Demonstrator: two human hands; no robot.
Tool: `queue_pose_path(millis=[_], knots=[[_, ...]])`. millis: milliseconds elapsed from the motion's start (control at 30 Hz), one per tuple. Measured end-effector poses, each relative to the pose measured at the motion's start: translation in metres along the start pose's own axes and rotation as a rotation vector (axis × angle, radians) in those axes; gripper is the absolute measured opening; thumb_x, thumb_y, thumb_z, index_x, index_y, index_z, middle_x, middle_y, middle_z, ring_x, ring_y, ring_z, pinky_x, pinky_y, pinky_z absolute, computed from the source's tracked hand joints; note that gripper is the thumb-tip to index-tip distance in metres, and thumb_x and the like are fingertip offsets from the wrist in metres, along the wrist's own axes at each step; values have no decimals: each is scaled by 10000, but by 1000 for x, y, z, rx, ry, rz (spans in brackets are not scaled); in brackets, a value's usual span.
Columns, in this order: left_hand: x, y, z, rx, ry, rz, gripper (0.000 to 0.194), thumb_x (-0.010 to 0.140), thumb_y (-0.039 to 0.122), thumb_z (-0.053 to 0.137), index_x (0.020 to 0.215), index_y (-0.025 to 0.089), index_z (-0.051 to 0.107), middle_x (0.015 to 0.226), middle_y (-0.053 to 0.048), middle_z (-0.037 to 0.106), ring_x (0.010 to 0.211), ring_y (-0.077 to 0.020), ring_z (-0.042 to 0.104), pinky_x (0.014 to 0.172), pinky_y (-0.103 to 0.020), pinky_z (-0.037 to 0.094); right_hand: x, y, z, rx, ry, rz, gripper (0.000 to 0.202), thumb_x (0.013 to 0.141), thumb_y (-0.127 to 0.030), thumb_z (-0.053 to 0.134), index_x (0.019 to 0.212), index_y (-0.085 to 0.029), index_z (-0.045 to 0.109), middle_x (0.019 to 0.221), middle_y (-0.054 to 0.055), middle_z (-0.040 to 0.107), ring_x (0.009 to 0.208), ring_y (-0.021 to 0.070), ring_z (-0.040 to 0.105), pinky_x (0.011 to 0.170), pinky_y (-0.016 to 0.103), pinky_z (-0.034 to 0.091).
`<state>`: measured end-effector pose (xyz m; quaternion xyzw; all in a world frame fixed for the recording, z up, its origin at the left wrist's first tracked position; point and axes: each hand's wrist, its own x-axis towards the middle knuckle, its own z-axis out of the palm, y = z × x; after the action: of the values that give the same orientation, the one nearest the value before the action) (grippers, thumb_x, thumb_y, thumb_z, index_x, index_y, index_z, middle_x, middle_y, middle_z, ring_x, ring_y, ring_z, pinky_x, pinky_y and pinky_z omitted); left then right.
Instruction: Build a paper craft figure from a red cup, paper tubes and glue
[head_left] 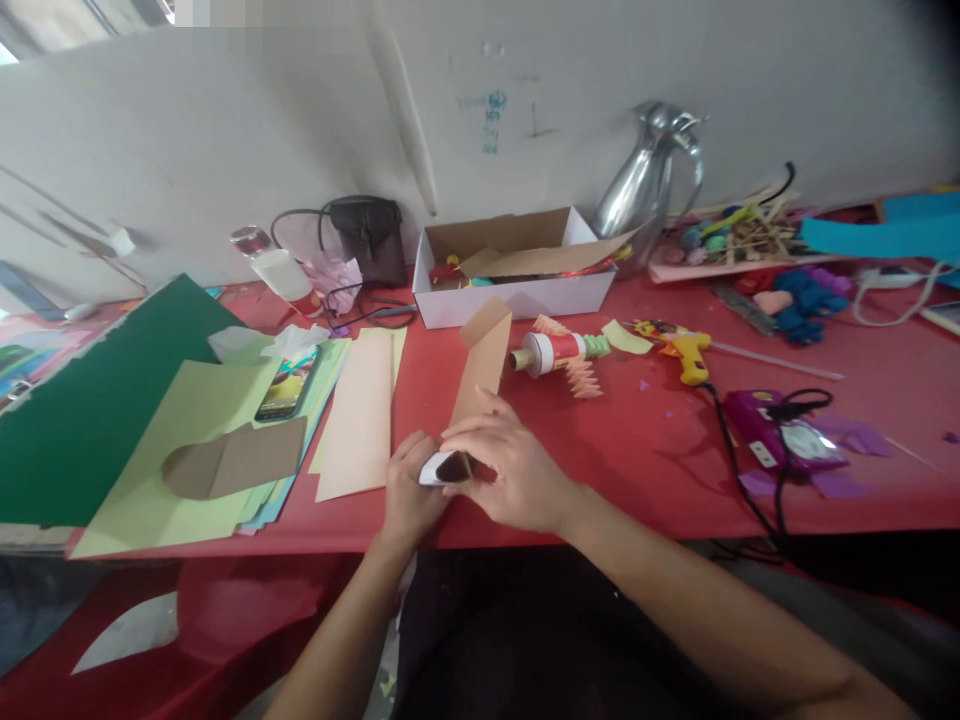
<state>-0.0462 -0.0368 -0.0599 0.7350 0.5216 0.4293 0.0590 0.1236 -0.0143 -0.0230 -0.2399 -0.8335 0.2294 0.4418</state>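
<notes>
On the counter [645, 480], a phone [286, 385] and a brown cutout [236, 462] lay on pale green paper [142, 480], left of a cream sheet [358, 420]. Next, the left hand [415, 490] closed its fingers around folded cardboard [481, 370] above the counter's near edge; the right hand [517, 465] pinched its other side. Farther right lay a yellow glue gun [690, 357].
</notes>
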Motion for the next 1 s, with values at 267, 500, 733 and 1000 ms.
queue_pose_path(millis=[267,500,733,1000], knots=[[-1,1,2,-50,-32,-5,337,816,475,592,630,206,509,596,-5,556,568,-159,554,548,-275,453,-3,8,-1,-12,35,-107,225,825,-354,746,967,-203,660,992,75,766,961,231,719,1195,539,280],[-2,-2,-3,-43,-70,37,329,825,455,601,637,191,549,599,-31,595,561,-168,578,541,-280,457,-5,7,4,-8,73,-157,138,839,-223,701,965,-194,652,976,76,764,904,201,719,1187,502,327],[-2,-2,-3,-85,-53,-21,236,795,354,618,646,190,535,608,-8,567,560,-154,553,546,-268,443,1,8,1,4,-20,-146,107,867,-274,679,931,-189,663,969,65,753,951,207,707,1219,497,253],[-12,-6,-11,-133,-178,-101,191,814,329,634,935,189,587,816,-25,646,695,-173,602,621,-280,480,2,-2,-11,-225,-157,-74,281,904,-270,640,1173,-186,636,1245,71,693,1372,245,437,1232,535,118]])
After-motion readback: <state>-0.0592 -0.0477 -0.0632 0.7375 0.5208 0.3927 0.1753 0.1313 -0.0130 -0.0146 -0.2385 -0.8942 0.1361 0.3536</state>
